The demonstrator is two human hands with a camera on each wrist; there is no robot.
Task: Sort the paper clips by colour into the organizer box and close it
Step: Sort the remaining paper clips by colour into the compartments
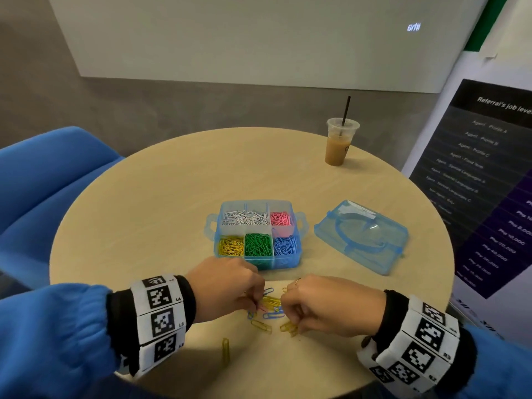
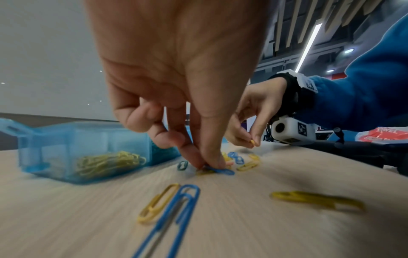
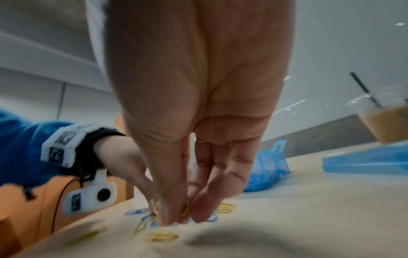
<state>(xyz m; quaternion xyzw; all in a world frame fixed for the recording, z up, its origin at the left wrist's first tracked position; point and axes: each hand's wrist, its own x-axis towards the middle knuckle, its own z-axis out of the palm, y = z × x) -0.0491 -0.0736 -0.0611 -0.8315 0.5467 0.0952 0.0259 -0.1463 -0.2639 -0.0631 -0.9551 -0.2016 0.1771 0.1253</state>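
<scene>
Left hand (image 1: 223,286) is pinching a blue clip (image 2: 218,170) in the loose pile (image 1: 269,308); right hand (image 1: 331,305) is pinching a yellow clip (image 2: 252,141). Organizer box (image 1: 256,263) is sitting open just beyond, lid (image 1: 361,236) lying to its right, iced drink (image 1: 339,142) standing at the far edge.

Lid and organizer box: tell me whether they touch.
Apart. The head view shows the lid lying flat on the table to the right of the organizer box, with a strip of bare tabletop between them.
</scene>
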